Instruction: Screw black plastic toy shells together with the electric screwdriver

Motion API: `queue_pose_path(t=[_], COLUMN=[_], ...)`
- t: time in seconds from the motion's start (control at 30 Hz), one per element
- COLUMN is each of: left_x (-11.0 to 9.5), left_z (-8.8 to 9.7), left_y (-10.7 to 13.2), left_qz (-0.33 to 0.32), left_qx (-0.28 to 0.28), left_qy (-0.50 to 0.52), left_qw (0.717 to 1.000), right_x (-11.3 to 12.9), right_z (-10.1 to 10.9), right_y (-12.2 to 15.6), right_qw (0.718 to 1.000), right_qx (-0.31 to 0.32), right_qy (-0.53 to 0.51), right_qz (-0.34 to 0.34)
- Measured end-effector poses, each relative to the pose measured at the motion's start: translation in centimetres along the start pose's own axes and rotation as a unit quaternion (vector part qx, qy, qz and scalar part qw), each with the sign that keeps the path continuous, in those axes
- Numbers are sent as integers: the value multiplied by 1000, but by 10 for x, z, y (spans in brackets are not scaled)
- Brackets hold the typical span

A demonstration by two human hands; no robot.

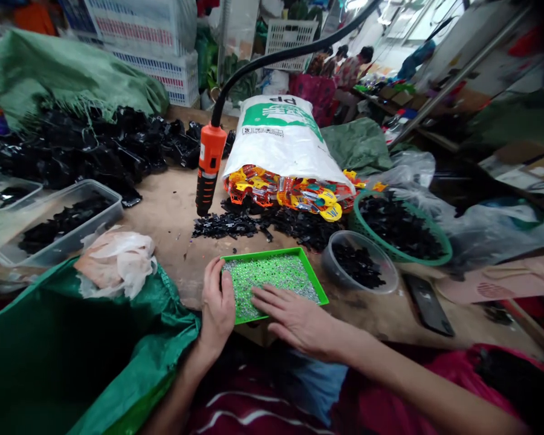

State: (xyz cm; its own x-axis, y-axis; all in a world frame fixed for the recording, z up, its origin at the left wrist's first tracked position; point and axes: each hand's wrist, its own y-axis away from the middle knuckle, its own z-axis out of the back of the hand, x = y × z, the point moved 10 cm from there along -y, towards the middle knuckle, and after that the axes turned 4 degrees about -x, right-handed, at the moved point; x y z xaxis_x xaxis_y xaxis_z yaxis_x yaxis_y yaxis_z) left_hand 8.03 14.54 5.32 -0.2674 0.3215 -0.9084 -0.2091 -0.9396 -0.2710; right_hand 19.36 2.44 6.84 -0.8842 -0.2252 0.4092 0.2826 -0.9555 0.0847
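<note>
Grip: left hand (218,301) clamped on green tray (315,277), left end | right hand (299,317) unclenched over silver bits (272,272) | tray's long axis left-right

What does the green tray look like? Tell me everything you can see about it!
The green tray is bright, shallow and four-sided, with low raised walls, and looks like plastic. Many tiny silvery bits are spread over its floor, with green showing between them. It looks roughly level, at the near edge of the brown bench. The left hand holds its left end, and the right hand reaches over its near wall, fingers spread on the bits.
</note>
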Motion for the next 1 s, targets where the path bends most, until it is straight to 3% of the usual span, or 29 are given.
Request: queue_pose_path(t=[0.2,0.3,0.37,0.43,0.57,0.7,0.83,1.0], left_x=[-3,-3,-2,-2,-3,-2,-1,1], left_z=[1,1,0,0,-1,-1,-1,-1], left_y=[1,2,2,1,-1,-1,0,0], left_qz=[-11,-12,-14,-18,-21,-14,-11,-10], left_qx=[-9,-11,-9,-7,-1,0,3,-1], left_qy=[-1,2,0,-3,1,1,-3,6], left_qw=[1000,1000,1000,1000,1000,1000,1000,1000], right_x=[-68,-79,-71,-48,9,28,6,-55], right_z=[10,6,0,-8,-10,-9,-6,13], right_y=[33,26,15,-5,-33,-33,-23,-9], right_qw=[989,967,953,961,990,999,998,987], right_qx=[-56,-112,-129,-118,-79,-24,3,-94], right_qy=[87,109,106,81,32,31,58,97], right_qz=[-106,-202,-253,-236,-115,-36,-13,-91])
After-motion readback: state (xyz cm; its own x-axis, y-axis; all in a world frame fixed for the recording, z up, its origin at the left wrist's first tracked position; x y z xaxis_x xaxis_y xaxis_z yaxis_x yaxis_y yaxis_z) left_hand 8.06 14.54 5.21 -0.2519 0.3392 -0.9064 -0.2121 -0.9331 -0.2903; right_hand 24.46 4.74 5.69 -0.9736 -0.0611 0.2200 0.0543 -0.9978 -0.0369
